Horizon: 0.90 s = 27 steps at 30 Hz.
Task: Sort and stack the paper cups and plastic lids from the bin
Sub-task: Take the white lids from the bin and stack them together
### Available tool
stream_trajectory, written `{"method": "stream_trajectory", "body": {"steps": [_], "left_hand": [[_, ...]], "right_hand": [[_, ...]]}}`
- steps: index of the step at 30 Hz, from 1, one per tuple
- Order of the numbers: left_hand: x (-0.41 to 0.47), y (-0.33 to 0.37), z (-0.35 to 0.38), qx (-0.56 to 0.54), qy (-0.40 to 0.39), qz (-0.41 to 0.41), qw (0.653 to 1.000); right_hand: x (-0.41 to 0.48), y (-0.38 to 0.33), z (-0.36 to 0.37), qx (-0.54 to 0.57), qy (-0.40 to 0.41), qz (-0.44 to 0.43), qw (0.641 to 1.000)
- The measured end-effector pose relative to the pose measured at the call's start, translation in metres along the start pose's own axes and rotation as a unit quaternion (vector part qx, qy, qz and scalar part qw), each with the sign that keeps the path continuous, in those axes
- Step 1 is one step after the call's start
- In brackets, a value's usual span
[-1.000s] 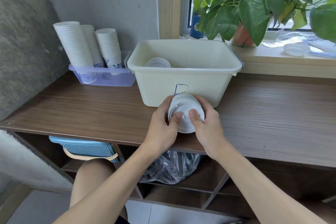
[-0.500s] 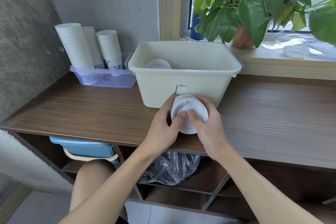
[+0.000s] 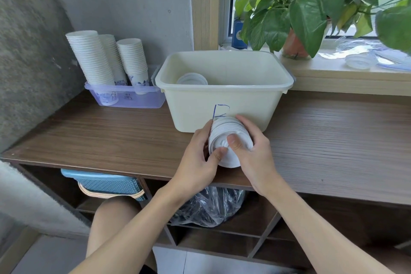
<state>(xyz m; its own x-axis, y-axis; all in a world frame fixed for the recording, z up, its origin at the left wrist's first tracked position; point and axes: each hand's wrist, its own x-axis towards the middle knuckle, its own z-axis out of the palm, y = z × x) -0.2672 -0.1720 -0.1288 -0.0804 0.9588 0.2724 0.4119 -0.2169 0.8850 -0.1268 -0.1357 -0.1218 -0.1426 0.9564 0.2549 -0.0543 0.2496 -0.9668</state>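
Observation:
A stack of white plastic lids [image 3: 224, 132] lies on its side just in front of the cream bin [image 3: 224, 104]. My left hand [image 3: 195, 162] grips its left side, thumb on the front lid. My right hand [image 3: 253, 153] grips the right side, thumb pressed on the front lid's face. Inside the bin another white lid [image 3: 191, 79] lies at the back left. Three stacks of paper cups [image 3: 93, 60] stand in a clear purple tray [image 3: 133, 99] left of the bin.
The wooden shelf top [image 3: 333, 140] stretches to the right. A potted plant [image 3: 295, 46] and clear lids [image 3: 358, 62] sit on the windowsill. Below the shelf are a blue basket [image 3: 104, 182] and a clear plastic bag [image 3: 209, 207]. A concrete wall [image 3: 26, 51] bounds the left.
Both hands keep hold of the lid stack in front of the bin. My right thumb has slid up onto the front lid's face, above the left thumb.

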Motion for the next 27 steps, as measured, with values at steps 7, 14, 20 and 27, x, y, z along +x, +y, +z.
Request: {"method": "stream_trajectory", "body": {"steps": [7, 14, 20, 27], "left_hand": [[0.0, 0.004, 0.001, -0.017, 0.003, 0.0, 1.0], [0.003, 0.009, -0.001, -0.086, -0.03, -0.028, 0.995], [-0.004, 0.005, 0.003, -0.034, 0.061, 0.006, 0.998], [-0.003, 0.0, 0.004, -0.031, 0.102, 0.025, 0.994]], "right_hand": [[0.002, 0.003, 0.005, -0.025, 0.026, -0.015, 0.999], [0.004, 0.006, -0.001, 0.067, 0.068, 0.011, 0.995], [0.004, 0.008, -0.001, 0.046, -0.005, -0.001, 0.999], [-0.004, 0.003, 0.003, -0.026, -0.067, -0.035, 0.997]]}}
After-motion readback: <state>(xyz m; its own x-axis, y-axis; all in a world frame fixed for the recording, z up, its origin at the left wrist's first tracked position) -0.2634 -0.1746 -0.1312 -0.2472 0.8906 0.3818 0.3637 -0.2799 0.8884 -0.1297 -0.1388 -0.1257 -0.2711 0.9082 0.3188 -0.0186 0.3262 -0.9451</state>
